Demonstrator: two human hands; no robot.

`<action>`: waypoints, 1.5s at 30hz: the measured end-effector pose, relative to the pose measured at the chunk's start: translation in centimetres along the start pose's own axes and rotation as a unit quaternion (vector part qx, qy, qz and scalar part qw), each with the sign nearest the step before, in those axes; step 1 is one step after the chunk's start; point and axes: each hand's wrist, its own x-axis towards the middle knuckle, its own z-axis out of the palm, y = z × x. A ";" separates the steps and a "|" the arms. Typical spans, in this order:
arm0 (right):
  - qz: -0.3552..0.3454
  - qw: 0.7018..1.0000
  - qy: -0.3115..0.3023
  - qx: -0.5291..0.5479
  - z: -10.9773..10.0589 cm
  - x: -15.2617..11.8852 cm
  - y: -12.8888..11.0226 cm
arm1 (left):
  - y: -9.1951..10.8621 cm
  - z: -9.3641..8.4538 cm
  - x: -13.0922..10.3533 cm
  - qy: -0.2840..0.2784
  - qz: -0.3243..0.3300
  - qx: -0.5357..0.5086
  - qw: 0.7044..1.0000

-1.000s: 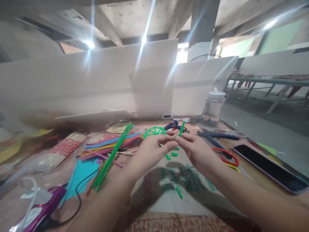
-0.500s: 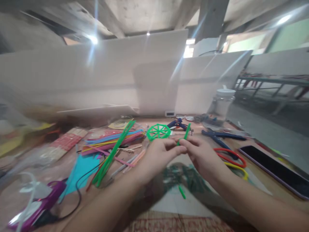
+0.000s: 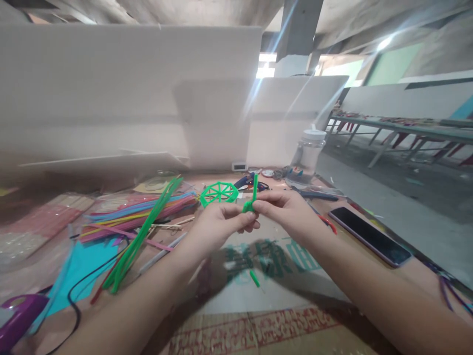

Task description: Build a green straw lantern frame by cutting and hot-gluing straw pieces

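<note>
both hands close together — pinching a green stem, its free end upright

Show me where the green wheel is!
In the head view, the green wheel sits left of centre, beyond the left hand, between the colourful strips and the blue tool.

The left forearm slants up from the lower left of the frame, the right forearm from the lower right — both bare, closing in on each other toward the centre. The left hand points rightward, its thumb stretched out against the bent forefinger. The right hand points leftward, thumb and forefinger pinched together. Their fingertips come together just right of centre — the lower, curled fingers overlap too closely to tell apart.
</note>
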 end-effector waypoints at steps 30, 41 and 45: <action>-0.065 0.979 -0.025 -0.193 0.3 -0.3 -0.3 | -0.6 0.4 -0.3 -0.011 0.012 0.032 0.999; -0.084 0.965 0.086 -0.233 0.4 -0.2 1.1 | 0.2 0.4 -0.7 -0.051 -0.015 -0.026 0.998; -0.068 0.966 0.084 -0.237 0.2 -0.4 1.8 | -0.2 0.1 -0.2 -0.074 -0.022 -0.058 0.995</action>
